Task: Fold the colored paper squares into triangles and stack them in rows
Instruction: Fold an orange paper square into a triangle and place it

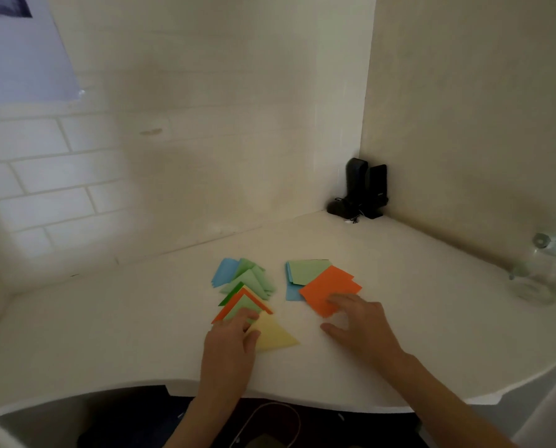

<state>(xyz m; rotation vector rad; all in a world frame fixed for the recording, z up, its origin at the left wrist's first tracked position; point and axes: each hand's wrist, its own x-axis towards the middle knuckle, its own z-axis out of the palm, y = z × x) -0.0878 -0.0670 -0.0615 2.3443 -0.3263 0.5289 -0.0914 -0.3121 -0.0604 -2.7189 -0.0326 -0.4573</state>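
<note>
- The paper is thin, matte and flat; the folded pieces are sharp-cornered triangles, the unfolded ones plain squares, all lying on a smooth cream desk (399,286) with a curved front edge.
- The row of folded triangles (247,289) overlaps like roof tiles: pale green ones at the far end beside a blue piece, then a dark green, an orange and a light green one; an exact count is hard because they overlap.
- One yellow triangle (275,334) lies nearest, at the row's front end.
- The left hand (229,347) rests on the row's near end, fingers close together on the paper, thumb touching the yellow triangle.
- The pile of squares (309,273) lies to the right: green and blue sheets, with orange squares (330,291) on top, at least two.
- The right hand (362,324) has spread fingers, fingertips pressing the orange squares' near corner, thumb apart on the desk.
- Two black speakers (365,192) stand in the corner; a clear glass object (533,279) sits far right.
</note>
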